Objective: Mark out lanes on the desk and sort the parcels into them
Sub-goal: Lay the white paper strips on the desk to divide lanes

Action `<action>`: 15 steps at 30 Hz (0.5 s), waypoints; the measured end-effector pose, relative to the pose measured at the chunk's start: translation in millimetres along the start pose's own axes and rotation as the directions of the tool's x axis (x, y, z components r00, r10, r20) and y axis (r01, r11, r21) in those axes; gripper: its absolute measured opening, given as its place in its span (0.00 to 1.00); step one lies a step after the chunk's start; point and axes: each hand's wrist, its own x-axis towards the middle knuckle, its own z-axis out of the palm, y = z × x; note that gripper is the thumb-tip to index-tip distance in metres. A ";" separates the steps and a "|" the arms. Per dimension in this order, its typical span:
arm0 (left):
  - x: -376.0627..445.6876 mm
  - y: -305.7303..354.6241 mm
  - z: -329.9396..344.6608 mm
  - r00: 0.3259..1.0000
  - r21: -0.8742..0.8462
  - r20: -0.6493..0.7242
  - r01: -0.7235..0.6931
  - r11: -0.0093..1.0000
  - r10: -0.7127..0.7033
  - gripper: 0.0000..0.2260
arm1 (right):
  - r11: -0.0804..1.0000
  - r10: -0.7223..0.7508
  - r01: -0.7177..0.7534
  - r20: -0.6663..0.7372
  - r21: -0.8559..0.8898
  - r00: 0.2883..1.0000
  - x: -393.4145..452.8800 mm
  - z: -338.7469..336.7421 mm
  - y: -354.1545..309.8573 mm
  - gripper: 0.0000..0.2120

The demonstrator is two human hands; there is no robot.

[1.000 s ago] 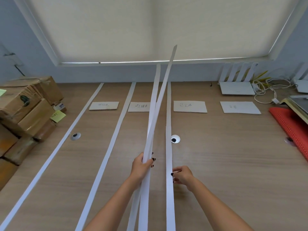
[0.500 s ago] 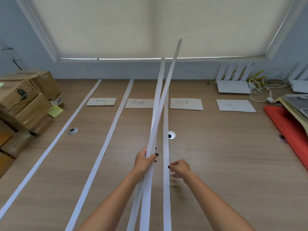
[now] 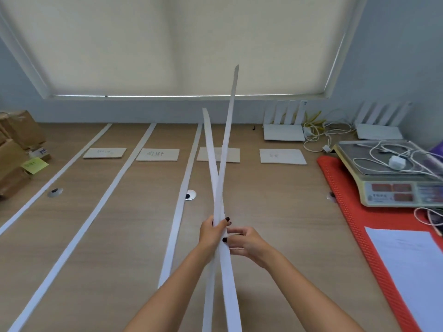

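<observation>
Two long white paper strips (image 3: 219,173) cross in the air above the wooden desk (image 3: 275,212). My left hand (image 3: 212,232) grips both of them at mid-length. My right hand (image 3: 247,243) pinches the strips just to the right of the left hand. Three white strips lie flat on the desk as lane lines: one at the left (image 3: 55,180), one in the middle (image 3: 105,200) and one nearer the centre (image 3: 182,200). Several label cards (image 3: 157,155) lie in a row across the far part of the desk. Brown cardboard parcels (image 3: 14,149) are stacked at the far left.
A weighing scale (image 3: 393,185) with a white cable on it stands on a red mat (image 3: 354,236) at the right. A white sheet (image 3: 412,267) lies on the mat. Two white routers (image 3: 282,130) and cables stand at the back right. Cable grommets (image 3: 190,195) sit in the desk.
My right hand left the strip lying on the desk and now pinches the held strips. The view has swung to the right, and the held strips have moved right of the third lane line.
</observation>
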 end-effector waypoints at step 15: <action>-33.0 11.0 101.4 0.983 0.066 -0.180 -0.025 0.998 0.036 0.07 | 0.972 0.171 -0.211 -0.306 -0.104 0.937 -35.3 -128.9 17.2 0.14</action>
